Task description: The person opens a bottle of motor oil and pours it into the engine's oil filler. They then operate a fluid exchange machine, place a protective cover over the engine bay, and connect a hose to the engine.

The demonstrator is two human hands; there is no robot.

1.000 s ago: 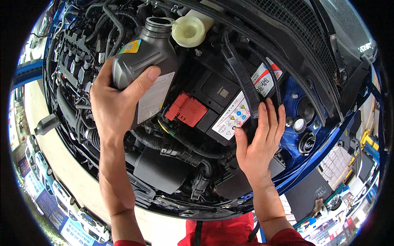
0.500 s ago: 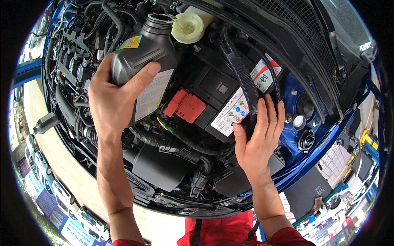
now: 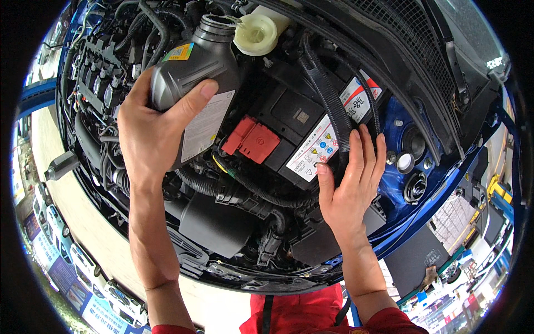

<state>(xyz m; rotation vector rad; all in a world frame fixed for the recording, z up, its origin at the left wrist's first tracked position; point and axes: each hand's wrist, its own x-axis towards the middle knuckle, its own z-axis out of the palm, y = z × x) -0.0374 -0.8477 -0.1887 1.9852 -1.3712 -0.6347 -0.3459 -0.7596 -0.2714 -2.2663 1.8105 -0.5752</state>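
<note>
My left hand (image 3: 153, 133) is closed around a dark grey plastic bottle (image 3: 208, 72) with a pale label on its side. The open bottle is tilted, its threaded mouth beside a cream-coloured reservoir (image 3: 257, 34) with a wide round opening. Pale liquid shows at the bottle's lip and inside the reservoir. My right hand (image 3: 351, 186) is open, fingers stretched out over the near right end of a black car battery (image 3: 295, 114), by its white label and a ribbed black hose (image 3: 328, 94). Whether the fingertips press on the hose I cannot tell.
A red terminal cover (image 3: 251, 140) sits on the battery. Hoses and wiring fill the engine bay, with an air duct (image 3: 217, 228) at the near side. A round white cap (image 3: 405, 162) lies on the blue bodywork at right. Behind the reservoir runs the black cowl (image 3: 384, 44).
Both hands hold nearly the same places. The bottle and the view have shifted only very slightly.
</note>
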